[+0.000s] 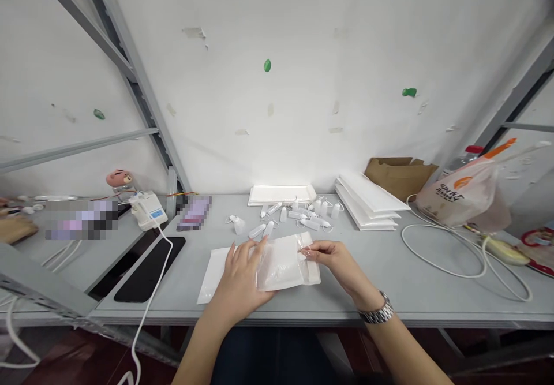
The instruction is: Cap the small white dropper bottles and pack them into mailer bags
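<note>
A shiny white mailer envelope [281,261] lies slightly tilted at the front of the grey desk. My left hand [242,275] grips its left end, fingers over the top. At the right end, the thumb and fingers of my right hand [329,258] pinch the envelope near its flap; a metal watch is on that wrist. Another flat white envelope [212,272] shows partly from under my left hand. Just beyond, small translucent squeeze bottles [309,223] with tethered caps lie scattered, several of them on their sides.
Behind the bottles is a flat white stack [281,194]. White envelopes [367,200] are piled at right, before a brown cardboard box [400,177] and a plastic bag [461,194]. A white cable [441,275] loops there. Left are a black phone [149,272] and a white charger [149,210].
</note>
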Demonstrator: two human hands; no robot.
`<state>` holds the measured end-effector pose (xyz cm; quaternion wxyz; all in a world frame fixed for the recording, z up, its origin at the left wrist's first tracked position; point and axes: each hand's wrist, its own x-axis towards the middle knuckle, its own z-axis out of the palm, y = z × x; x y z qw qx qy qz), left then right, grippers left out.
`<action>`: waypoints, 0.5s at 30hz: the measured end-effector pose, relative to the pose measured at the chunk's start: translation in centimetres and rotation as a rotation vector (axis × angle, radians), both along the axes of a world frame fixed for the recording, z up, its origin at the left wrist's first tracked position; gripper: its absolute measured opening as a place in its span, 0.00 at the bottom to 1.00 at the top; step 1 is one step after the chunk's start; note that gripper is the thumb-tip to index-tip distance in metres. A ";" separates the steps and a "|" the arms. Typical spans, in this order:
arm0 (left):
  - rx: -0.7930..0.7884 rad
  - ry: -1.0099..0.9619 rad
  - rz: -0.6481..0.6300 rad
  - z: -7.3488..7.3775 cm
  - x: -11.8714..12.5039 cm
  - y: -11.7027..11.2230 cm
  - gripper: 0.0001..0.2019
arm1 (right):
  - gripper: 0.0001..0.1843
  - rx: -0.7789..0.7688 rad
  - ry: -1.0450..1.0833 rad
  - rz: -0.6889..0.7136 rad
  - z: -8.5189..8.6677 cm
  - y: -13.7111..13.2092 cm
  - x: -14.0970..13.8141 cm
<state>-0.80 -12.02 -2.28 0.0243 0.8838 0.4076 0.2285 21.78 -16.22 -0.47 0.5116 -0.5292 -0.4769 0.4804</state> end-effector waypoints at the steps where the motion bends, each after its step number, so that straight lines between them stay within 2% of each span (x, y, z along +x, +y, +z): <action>1: 0.017 -0.002 0.011 -0.2 0.1 0.0 0.42 | 0.12 0.011 0.005 -0.004 0.0 0.0 -0.1; 4: 0.033 -0.043 0.002 -0.6 0.7 -0.2 0.39 | 0.10 0.046 0.026 0.033 0.2 -0.2 -0.5; 9: 0.055 -0.105 -0.050 -0.5 1.0 -0.2 0.34 | 0.08 0.078 0.048 0.110 0.5 -0.5 -0.5; 12: 0.080 -0.048 -0.029 -0.5 1.0 0.0 0.34 | 0.07 0.082 0.046 0.089 0.5 -0.5 -0.7; 15: 0.103 0.014 0.016 -0.6 1.0 0.1 0.28 | 0.06 0.093 0.056 0.039 0.3 -0.3 -1.1</action>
